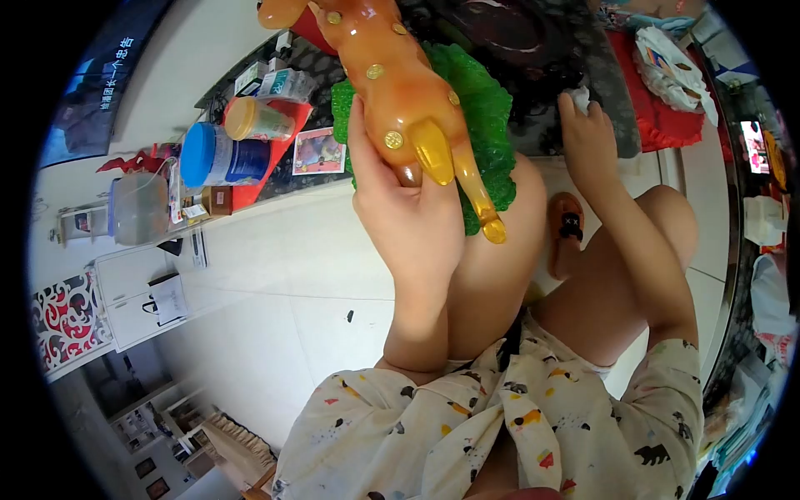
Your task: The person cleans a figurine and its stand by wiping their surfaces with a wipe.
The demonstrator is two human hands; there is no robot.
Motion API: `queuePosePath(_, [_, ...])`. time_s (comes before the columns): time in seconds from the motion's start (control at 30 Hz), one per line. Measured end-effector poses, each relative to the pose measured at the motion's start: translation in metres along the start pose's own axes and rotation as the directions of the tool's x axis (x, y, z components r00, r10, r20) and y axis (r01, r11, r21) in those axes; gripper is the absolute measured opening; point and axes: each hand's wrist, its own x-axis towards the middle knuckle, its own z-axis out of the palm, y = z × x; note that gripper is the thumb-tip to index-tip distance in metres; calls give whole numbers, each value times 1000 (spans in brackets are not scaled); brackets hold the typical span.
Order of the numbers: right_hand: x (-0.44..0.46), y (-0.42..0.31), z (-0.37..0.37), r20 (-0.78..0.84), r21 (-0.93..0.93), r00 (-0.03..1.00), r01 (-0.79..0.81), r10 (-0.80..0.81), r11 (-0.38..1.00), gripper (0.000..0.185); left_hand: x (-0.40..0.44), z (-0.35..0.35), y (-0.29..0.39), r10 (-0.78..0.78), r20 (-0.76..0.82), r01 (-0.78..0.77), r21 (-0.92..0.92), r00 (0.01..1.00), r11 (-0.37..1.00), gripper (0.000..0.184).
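Observation:
My left hand is wrapped around the rear of a glossy orange animal figurine. Gold coin shapes dot its body, and a golden tail lies between its hind legs. Its front end runs out of the top of the view. Behind the figurine shows a bumpy green piece, perhaps its base; how they join is hidden. Over the dark stone tabletop, my right hand pinches a crumpled white tissue, partly covered by the fingers.
On the left part of the table are a blue-lidded jar, a yellow-lidded jar and a picture card. A white plastic bag lies on red cloth at right. My bare knees are just below the table edge.

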Motion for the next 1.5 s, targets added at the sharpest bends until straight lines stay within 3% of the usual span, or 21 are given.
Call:
queuePosePath(0.1, [-5, 8, -15, 16, 51, 998, -64, 64, 997, 34, 0, -1, 3, -77, 14, 76, 16, 997, 997, 64])
queuePosePath(0.2, [-1, 16, -17, 38, 180, 999, 8, -15, 984, 36, 0, 1, 5, -69, 10, 68, 52, 998, 996, 63])
queuePosePath(0.43, [16, 10, 21, -145, 234, 985, 123, -90, 964, 33, -1, 7, 8, -47, -18, 45, -77, 999, 996, 58])
queuePosePath(0.57, [24, 5, 31, -180, 173, 982, 83, -51, 981, 27, -3, 5, 14, -124, -19, 124, -22, 992, 992, 54])
queuePosePath(0.7, [24, -1, 34, -152, 148, 988, -2, 25, 989, 27, -3, 4, 6, -75, -11, 75, -6, 997, 997, 52])
queuePosePath(0.8, [18, 2, 25, -112, 238, 989, -65, 93, 969, 32, -3, 5, 9, -95, -6, 95, 16, 995, 995, 50])
queuePosePath(0.83, [17, 3, 23, -106, 279, 988, -81, 115, 957, 34, -4, 5, 11, -105, -5, 105, 27, 995, 994, 49])
queuePosePath(0.93, [11, 21, 9, 131, 485, 967, -255, 219, 836, 33, -4, 4, 12, -101, -6, 101, 86, 995, 991, 50])
queuePosePath(1.03, [9, 53, 9, 82, 703, 958, -250, 274, 666, 30, 0, 2, -1, -13, -7, 14, 95, 1000, 995, 50])
queuePosePath(1.07, [10, 61, 5, 90, 655, 948, -288, 306, 699, 26, -2, 4, 3, -31, -13, 32, 83, 999, 996, 50])
queuePosePath(1.2, [19, 88, 14, -190, 774, 899, -110, 395, 623, 26, -5, 8, 8, -60, -39, 63, 103, 997, 993, 48])
queuePosePath(1.33, [28, 106, 17, -170, 735, 881, -186, 442, 652, 30, -6, 6, 7, -58, -32, 62, 114, 998, 992, 43])
queuePosePath(1.43, [48, 116, 27, -169, 783, 900, -125, 402, 610, 28, -5, 6, 3, -47, -66, 52, 84, 997, 995, 42])
queuePosePath(1.47, [55, 116, 27, -33, 888, 891, -181, 452, 422, 30, -5, 6, 4, -52, -58, 58, 100, 997, 993, 42])
queuePosePath(1.5, [58, 114, 31, -44, 870, 907, -172, 419, 463, 30, -6, 6, 6, -57, -51, 63, 116, 997, 991, 42])
